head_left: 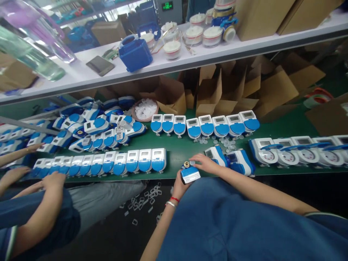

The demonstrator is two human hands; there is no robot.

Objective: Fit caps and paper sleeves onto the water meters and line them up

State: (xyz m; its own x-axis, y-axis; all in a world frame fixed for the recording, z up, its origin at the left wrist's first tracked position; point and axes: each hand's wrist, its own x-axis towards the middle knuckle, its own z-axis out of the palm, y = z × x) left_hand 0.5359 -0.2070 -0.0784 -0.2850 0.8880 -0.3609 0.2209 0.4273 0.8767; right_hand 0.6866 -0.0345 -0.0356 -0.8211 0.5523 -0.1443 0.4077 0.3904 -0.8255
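Observation:
A blue-and-white water meter [190, 175] is tilted in my left hand [178, 186] at the table's front edge, its brass threaded end [186, 164] facing up. My right hand [206, 164] pinches a small clear plastic disc [192, 163] beside that brass end. Whether the disc touches the brass I cannot tell. Just right of my right hand, one meter [215, 156] lies tipped over, with another meter [240, 162] next to it. Loose clear discs [228, 144] are scattered on the green table behind them.
Rows of meters stand at left [108, 164], behind [220, 125] and at right [301, 150], the right ones with lids raised. A bowl of white parts [145, 110] and open cartons [217, 92] are under the shelf [108, 81]. A co-worker's hands [53, 179] are at left.

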